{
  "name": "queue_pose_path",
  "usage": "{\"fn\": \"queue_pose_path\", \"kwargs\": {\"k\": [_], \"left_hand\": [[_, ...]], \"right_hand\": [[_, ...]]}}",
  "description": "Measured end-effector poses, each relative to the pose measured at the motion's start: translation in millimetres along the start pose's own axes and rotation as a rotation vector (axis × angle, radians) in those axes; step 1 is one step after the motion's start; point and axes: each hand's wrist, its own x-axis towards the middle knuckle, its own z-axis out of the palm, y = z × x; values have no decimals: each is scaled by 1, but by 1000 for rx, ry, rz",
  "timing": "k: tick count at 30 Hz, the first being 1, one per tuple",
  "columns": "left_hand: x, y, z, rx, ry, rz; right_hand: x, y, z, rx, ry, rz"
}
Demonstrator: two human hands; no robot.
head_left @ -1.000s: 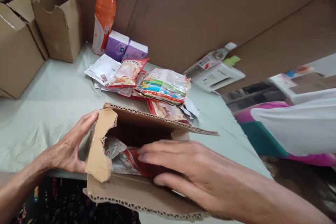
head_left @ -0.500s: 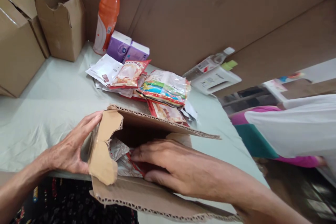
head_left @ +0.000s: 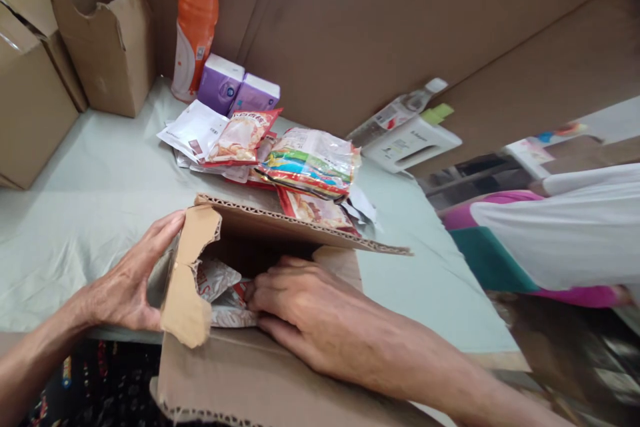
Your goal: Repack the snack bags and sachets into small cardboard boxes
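Observation:
A cardboard box (head_left: 240,363) with torn, raised flaps lies in front of me at the table's front edge. My left hand (head_left: 135,277) grips its left end, thumb low and fingers high. My right hand (head_left: 295,300) reaches inside, with curled fingers at a red and white plastic packet (head_left: 241,291); the fingertips are partly hidden. A crumpled silvery packet (head_left: 217,279) also lies in the box, left of that hand. Just behind the box is a pile with a red and white snack packet (head_left: 245,137), a colourful bag (head_left: 310,163) and a white sachet (head_left: 196,128).
An orange drink bottle (head_left: 197,27) and purple tissue packs (head_left: 220,83) stand at the back. Torn cardboard boxes (head_left: 105,47) stand left. A clear bottle (head_left: 400,110) and a white jug (head_left: 413,140) lean at back right. A person in a white top (head_left: 565,233) is at right.
My right hand's fingers have curled in more over the packet inside the box. The near flap has tipped outward, and the box has shifted slightly left in view.

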Motion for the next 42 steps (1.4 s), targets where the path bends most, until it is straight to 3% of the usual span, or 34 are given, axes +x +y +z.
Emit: {"fn": "queue_pose_path", "kwargs": {"k": [4, 7, 11, 19, 23, 31, 38, 42], "left_hand": [[-1, 1, -2, 26, 0, -36], [-1, 1, -2, 24, 11, -47], [-3, 0, -3, 57, 5, -68], [-4, -5, -1, -2, 28, -61], [-4, -5, -1, 13, 21, -73], [-8, -5, -3, 11, 9, -85], [-5, -5, 4, -10, 1, -17], [-6, -6, 4, 0, 15, -26]], "right_hand": [[7, 5, -1, -67, 95, 95], [11, 9, -2, -46, 94, 132], [11, 12, 0, 94, 37, 34], [9, 27, 4, 370, 100, -202], [6, 31, -1, 331, 61, -237], [0, 26, -9, 177, -21, -85], [6, 35, 17, -101, 198, 19], [16, 35, 15, -89, 180, 13]]}}
